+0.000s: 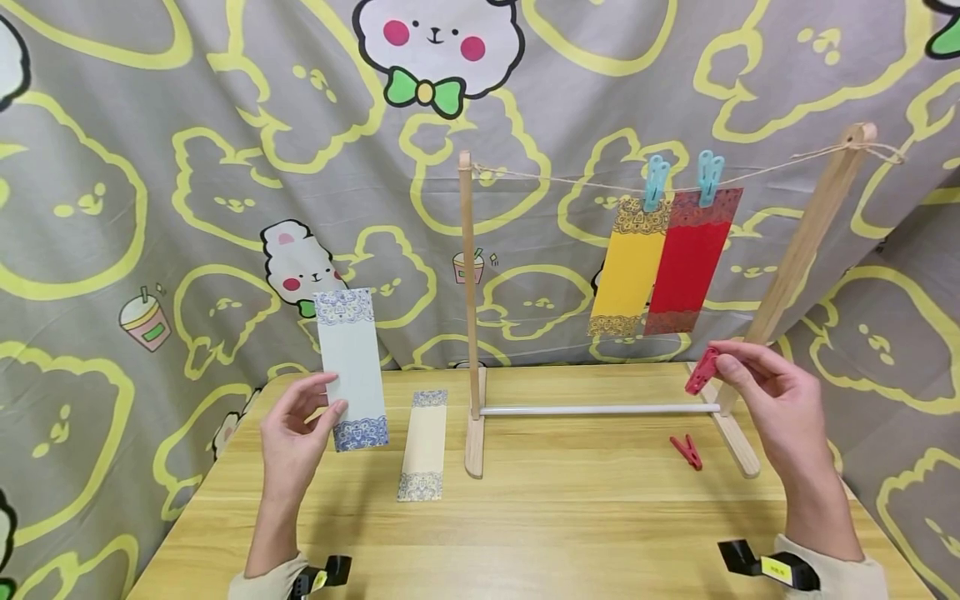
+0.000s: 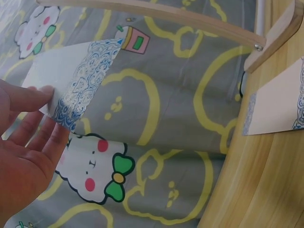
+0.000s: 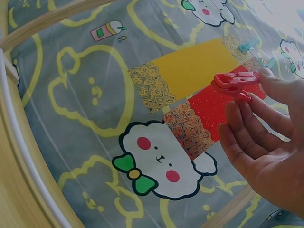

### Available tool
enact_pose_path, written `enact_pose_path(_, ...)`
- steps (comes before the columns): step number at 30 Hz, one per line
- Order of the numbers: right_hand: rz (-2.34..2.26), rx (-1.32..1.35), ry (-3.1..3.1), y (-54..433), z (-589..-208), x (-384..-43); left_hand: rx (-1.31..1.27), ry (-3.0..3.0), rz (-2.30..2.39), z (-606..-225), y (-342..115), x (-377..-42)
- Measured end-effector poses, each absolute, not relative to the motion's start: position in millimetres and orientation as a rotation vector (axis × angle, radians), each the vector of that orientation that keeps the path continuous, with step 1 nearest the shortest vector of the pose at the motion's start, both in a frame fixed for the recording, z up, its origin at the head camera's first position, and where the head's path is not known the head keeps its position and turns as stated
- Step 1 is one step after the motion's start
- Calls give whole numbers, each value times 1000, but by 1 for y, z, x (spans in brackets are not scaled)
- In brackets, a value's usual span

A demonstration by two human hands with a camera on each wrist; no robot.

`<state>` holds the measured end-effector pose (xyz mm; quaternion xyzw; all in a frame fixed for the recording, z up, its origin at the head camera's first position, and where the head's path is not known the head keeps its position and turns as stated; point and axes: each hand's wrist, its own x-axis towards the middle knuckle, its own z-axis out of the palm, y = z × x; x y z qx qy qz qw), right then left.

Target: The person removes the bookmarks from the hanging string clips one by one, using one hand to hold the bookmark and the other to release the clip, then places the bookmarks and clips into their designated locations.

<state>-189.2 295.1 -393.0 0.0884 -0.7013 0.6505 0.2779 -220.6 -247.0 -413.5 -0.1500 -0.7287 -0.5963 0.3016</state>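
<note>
Both hands are pinching: the left hand (image 1: 296,425) holds a pale card (image 1: 351,358) low on one long edge, and the right hand (image 1: 783,400) has a red clip (image 1: 702,372) between thumb and fingers. The card is raised nearly upright, left of the wooden stand (image 1: 470,292) and well apart from the string (image 1: 577,181). Held at one side only, it could swivel if the thumb slackens, or crease if it presses hard. An off-centre squeeze could make the clip slip; whether its mouth is parted, I cannot tell. Beside the raised card, a cream card (image 1: 424,446) lies on the table (image 1: 570,533), where a low sweep might shift it. Farther out, a yellow card (image 1: 630,271) and a red card (image 1: 692,262) hang under blue clips (image 1: 656,185); tugging that thin, sagging line would likely shake both.
</note>
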Motion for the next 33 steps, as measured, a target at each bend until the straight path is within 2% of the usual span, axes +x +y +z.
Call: enact_pose_path(33, 1804, 244, -1950, 297, -407, -199, -329, -1960, -1632, -425, -250, -228)
